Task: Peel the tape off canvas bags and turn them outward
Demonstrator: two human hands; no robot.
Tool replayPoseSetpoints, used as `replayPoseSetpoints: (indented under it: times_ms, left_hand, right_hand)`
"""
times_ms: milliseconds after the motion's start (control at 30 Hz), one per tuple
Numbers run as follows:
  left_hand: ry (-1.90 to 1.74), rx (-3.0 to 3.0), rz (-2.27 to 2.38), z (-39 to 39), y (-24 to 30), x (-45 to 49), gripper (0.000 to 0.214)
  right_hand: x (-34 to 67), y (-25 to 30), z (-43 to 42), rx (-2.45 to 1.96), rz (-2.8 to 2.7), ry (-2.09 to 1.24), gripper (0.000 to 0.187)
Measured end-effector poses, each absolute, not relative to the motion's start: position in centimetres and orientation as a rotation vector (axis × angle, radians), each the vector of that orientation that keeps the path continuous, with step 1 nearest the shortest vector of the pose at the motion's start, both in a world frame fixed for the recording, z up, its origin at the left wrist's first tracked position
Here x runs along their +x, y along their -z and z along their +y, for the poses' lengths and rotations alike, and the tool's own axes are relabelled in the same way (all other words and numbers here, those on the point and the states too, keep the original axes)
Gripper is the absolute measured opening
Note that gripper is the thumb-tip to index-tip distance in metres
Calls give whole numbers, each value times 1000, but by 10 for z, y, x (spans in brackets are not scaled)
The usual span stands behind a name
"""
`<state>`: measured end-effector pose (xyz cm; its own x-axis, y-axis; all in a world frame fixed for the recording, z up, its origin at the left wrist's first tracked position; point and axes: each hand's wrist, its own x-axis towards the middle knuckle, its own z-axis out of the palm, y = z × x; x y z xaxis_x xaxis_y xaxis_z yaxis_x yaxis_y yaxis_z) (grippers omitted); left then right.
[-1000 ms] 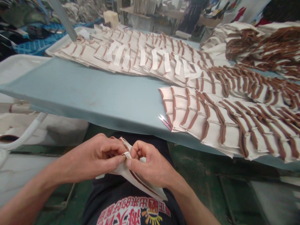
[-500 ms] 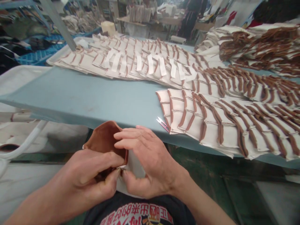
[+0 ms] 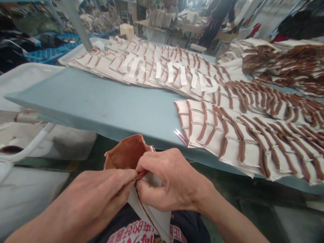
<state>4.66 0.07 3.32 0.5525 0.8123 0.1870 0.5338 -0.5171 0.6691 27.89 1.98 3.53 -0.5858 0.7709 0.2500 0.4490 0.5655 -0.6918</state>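
Observation:
Both my hands grip one fabric pouch [image 3: 126, 154] in my lap, below the table's front edge. Its brown lining is turned outward at the top and its cream outer cloth hangs down between my wrists. My left hand [image 3: 101, 195] is closed on the pouch's left side, thumb and fingers pinching the rim. My right hand [image 3: 167, 179] is closed on the right side of the rim, fingers curled over the cloth. The two thumbs nearly touch.
A blue-grey table [image 3: 101, 104] stretches ahead. Several overlapping rows of cream pieces with brown trim [image 3: 253, 135] cover its right and far side. Small thread snips [image 3: 180, 134] lie at the front edge beside the nearest row. White bins [image 3: 22, 81] stand left.
The folded cream piece has been turned open so its brown lining shows. My right hand's fingers went from spread over the cloth to curled on the rim. The view shifted slightly.

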Motion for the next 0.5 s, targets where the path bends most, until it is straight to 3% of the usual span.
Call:
replayPoseSetpoints:
  times_ms: [133, 267, 367, 500]
  left_hand:
    - [-726, 2528, 955, 2, -25, 43, 35]
    - [-812, 2592, 789, 5, -17, 40, 41]
    - [-841, 2681, 707, 11, -21, 43, 44]
    - [-921, 2683, 764, 13, -23, 48, 53]
  right_hand:
    - [282, -45, 21, -1008, -2168, -1066, 9]
    - [283, -46, 30, -941, -1948, -1610, 3]
    - [280, -41, 34, -898, -1676, -1994, 15]
    - [275, -27, 31, -937, -1407, -2138, 23]
